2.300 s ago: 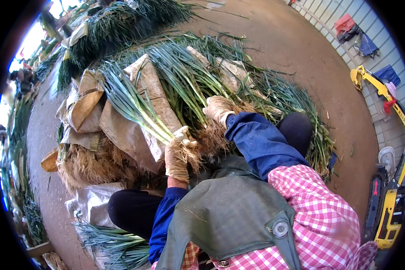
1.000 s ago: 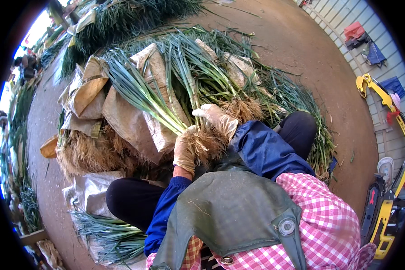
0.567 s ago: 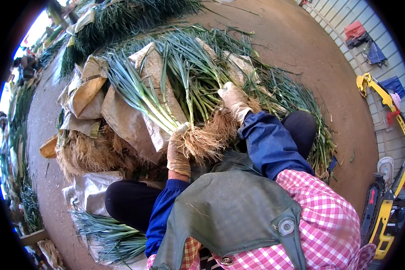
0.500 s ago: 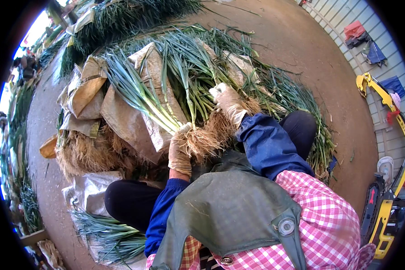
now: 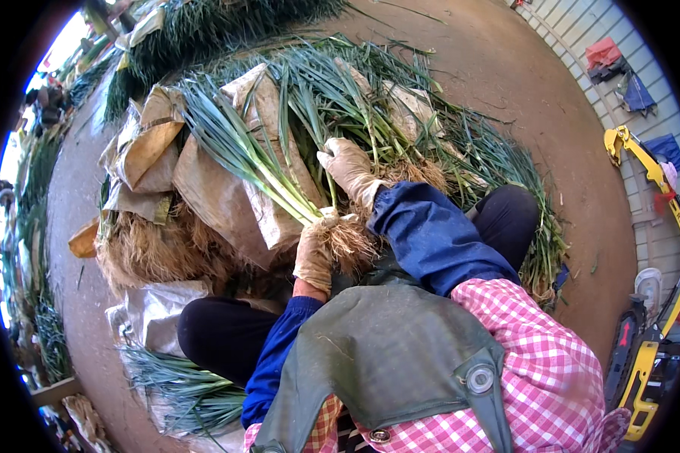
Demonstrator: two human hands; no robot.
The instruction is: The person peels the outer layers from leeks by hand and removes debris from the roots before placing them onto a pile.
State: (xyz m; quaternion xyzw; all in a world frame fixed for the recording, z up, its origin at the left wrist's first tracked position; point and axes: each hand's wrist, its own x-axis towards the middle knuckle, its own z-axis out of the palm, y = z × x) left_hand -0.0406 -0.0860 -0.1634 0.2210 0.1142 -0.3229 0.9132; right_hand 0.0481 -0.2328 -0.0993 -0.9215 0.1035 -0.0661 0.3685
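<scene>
Right hand (image 5: 349,167) has moved leftward, finger grip unclear; left hand (image 5: 313,257) clasps green onions (image 5: 285,187), roots (image 5: 351,243) jutting past its fingers.

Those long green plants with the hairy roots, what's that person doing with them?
The person's gloved left hand holds a bunch of long green stalks near the root end, with the leaves pointing away. The gloved right hand is just beside it, over more stalks; whether it grips one is hard to tell. A big leafy pile and brown sacks lie around.
</scene>
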